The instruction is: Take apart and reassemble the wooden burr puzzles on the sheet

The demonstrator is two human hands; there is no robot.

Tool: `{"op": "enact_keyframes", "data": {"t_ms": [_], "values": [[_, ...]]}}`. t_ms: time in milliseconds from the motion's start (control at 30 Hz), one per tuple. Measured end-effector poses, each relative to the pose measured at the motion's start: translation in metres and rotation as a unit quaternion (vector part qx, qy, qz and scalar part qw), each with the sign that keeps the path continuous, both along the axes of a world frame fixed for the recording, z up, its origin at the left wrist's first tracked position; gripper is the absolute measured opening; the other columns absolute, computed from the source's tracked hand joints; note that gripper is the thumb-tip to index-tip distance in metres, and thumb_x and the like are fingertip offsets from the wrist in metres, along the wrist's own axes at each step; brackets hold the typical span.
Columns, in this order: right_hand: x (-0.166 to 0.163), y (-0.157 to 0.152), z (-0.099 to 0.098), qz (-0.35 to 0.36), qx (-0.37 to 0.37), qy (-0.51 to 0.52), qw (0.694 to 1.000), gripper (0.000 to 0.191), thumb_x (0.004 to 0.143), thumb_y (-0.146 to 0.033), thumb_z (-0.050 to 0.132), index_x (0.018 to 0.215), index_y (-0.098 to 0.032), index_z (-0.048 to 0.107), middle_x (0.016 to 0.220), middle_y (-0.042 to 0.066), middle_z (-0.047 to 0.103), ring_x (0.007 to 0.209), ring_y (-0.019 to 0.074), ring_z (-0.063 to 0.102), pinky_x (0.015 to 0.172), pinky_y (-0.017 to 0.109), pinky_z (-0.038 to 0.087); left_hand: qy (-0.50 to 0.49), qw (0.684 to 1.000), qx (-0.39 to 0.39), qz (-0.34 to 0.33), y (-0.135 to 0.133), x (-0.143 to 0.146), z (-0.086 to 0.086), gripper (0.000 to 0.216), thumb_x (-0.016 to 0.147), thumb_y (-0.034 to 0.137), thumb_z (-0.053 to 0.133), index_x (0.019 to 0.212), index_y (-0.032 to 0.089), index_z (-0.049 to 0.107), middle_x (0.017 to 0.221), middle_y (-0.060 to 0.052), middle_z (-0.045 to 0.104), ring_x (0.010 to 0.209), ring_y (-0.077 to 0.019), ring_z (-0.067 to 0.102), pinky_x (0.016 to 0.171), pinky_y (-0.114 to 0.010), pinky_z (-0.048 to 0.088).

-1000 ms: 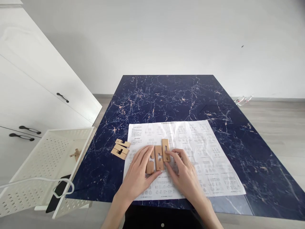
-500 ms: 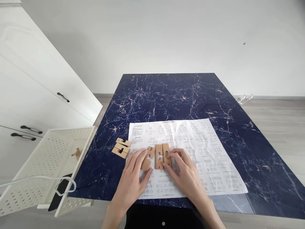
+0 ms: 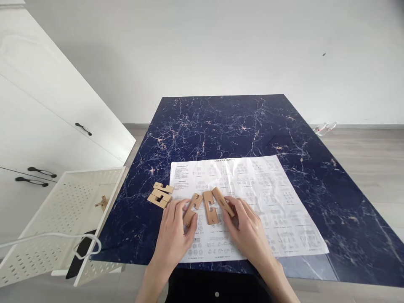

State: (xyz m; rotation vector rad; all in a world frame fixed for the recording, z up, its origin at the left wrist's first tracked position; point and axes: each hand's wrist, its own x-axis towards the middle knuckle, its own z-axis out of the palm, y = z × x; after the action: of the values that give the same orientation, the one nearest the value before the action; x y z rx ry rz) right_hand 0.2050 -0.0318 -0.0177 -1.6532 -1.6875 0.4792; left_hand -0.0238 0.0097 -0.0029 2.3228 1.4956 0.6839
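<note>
My left hand (image 3: 173,231) grips the near end of a notched wooden puzzle piece (image 3: 196,200) with a dark mark on its top, between thumb and fingers. A second notched wooden puzzle piece (image 3: 207,204) lies flat between my two hands, touched by neither. My right hand (image 3: 248,223) has thumb and fingers closed round a slotted wooden puzzle piece (image 3: 219,197), which is tilted with its far end leaning left. All three rest over a printed instruction sheet (image 3: 261,202). More wooden puzzle pieces (image 3: 160,195) lie clustered left of my left hand.
The table (image 3: 221,126) has a dark blue marbled top. At its left stands a white perforated basket (image 3: 41,214) with a small wooden item (image 3: 102,203) inside. A white cabinet (image 3: 57,105) rises at the left. Clear bottles (image 3: 325,128) are on the floor at right.
The right-hand piece has swung away from the middle one and turned, its near end moving right. The left piece has shifted slightly left, and the middle piece has turned a little.
</note>
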Motion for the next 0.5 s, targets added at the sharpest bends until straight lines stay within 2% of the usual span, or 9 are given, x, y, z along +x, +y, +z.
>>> {"op": "enact_keyframes", "data": {"t_ms": [200,500], "values": [[-0.0005,0.0007,0.0010,0.005,0.013,-0.016,1.000,0.012,0.114,-0.030,0.052,0.118,-0.024,0.061,0.095,0.007,0.070,0.080,0.0243,0.070,0.066,0.037,0.059,-0.007,1.000,-0.003,-0.008,0.0001,0.0000,0.0035,0.020,0.110,0.037,0.057,0.124,0.025,0.052,0.097,-0.004,0.062,0.090,-0.0260,0.066,0.084,-0.044,0.058],[0.0003,-0.0028,0.0075,-0.010,0.012,0.028,0.999,0.019,0.116,-0.035,0.049,0.118,-0.023,0.063,0.094,0.007,0.070,0.075,0.0221,0.069,0.063,0.035,0.059,0.030,0.998,0.043,0.046,-0.0017,0.0034,-0.0031,0.023,0.110,0.047,0.057,0.111,0.024,0.052,0.104,-0.007,0.066,0.093,-0.0292,0.069,0.082,-0.046,0.056]]}}
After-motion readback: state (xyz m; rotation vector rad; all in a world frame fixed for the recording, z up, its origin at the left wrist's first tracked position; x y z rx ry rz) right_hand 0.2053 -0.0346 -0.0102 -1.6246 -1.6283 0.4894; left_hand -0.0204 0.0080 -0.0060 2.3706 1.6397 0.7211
